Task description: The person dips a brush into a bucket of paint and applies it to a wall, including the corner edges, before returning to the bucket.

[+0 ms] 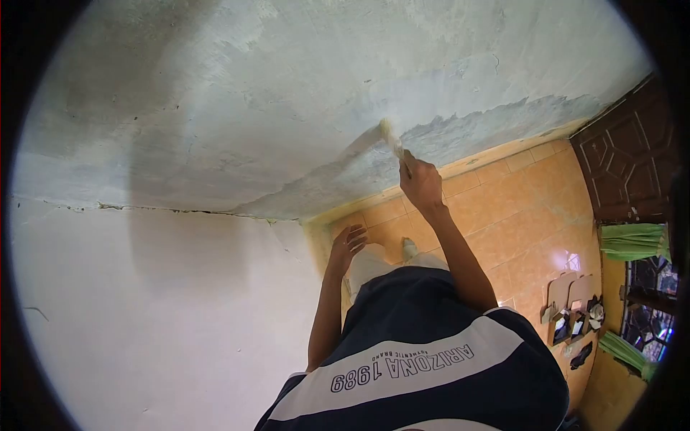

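My right hand [420, 184] is closed around the handle of a paintbrush [392, 138]. The pale bristles meet the grey, patchy wall [287, 93], near the jagged upper edge of a darker band along its base. My left hand [349, 246] hangs low beside my leg, with loosely bent fingers apart and nothing visible in them. Close by it is the corner where the grey wall joins a white wall [194, 323].
Orange floor tiles [496, 215] run along the wall's base. A crack [172, 210] follows the corner between the walls. To the right are a dark panelled door [629, 154], green curtains [634, 241] at a window, and open cardboard boxes [568, 316] on the floor.
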`<state>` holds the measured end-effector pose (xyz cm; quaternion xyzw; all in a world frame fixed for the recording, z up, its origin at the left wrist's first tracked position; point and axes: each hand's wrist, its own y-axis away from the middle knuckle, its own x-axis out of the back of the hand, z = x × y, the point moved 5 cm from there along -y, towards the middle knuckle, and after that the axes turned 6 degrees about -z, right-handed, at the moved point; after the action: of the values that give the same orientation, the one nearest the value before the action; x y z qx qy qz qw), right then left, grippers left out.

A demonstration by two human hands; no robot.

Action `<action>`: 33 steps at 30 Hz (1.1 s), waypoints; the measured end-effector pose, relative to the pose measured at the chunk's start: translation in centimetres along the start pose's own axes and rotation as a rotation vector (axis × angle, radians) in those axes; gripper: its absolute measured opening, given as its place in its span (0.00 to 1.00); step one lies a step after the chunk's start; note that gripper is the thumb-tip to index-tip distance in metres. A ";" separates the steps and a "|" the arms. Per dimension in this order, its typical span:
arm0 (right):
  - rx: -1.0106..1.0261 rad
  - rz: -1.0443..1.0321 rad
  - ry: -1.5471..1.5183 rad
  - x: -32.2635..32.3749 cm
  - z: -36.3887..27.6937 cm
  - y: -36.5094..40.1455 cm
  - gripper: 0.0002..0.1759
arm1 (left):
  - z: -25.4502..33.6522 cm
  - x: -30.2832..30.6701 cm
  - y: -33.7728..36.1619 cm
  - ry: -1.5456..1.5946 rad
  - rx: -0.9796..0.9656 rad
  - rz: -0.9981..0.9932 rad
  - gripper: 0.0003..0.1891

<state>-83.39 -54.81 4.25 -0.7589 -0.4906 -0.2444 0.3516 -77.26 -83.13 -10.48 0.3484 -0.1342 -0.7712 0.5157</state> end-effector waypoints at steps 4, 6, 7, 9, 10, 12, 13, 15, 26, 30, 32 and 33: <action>0.005 0.031 -0.051 1.0 -0.7 0.6 0.17 | 0.6 0.2 0.0 -0.006 -0.010 -0.006 0.26; 0.047 0.138 -0.124 3.2 -2.3 0.0 0.18 | 0.9 0.6 -0.1 -0.008 -0.010 -0.001 0.26; 0.071 0.206 -0.155 4.4 -3.4 -0.4 0.19 | 0.7 0.8 -0.1 -0.006 -0.006 0.004 0.26; 0.093 0.273 -0.183 5.9 -4.9 -1.1 0.19 | 0.5 1.0 -0.3 -0.010 0.003 -0.001 0.26; 0.085 0.258 -0.157 6.2 -5.4 -1.6 0.18 | 0.5 1.1 -0.5 -0.018 0.006 -0.005 0.26; 0.076 0.247 -0.132 5.9 -5.3 -2.0 0.18 | 0.5 1.0 -0.8 -0.016 0.009 -0.002 0.26; 0.050 0.217 -0.098 4.7 -4.5 -1.9 0.17 | 0.5 0.9 -0.9 -0.012 0.015 0.002 0.26; 0.026 0.190 -0.063 3.0 -2.9 -1.6 0.16 | 0.6 0.6 -1.1 -0.018 0.005 -0.011 0.26; 0.050 0.267 -0.185 5.7 -4.3 0.0 0.16 | 0.6 0.6 -0.7 0.019 0.005 -0.032 0.28; 0.104 0.311 -0.119 6.0 -4.9 -1.7 0.17 | 0.4 0.9 -0.9 0.016 0.034 -0.030 0.27; 0.062 0.232 -0.069 4.2 -3.8 -1.8 0.17 | 0.5 0.6 -0.9 0.010 0.037 -0.033 0.27; 0.062 0.237 -0.070 3.5 -3.3 -1.6 0.17 | 0.6 0.2 -0.8 -0.014 0.026 -0.022 0.27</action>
<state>-83.52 -54.86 9.31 -0.8084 -0.4168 -0.1594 0.3840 -78.29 -83.10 -10.59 0.3513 -0.1441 -0.7775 0.5014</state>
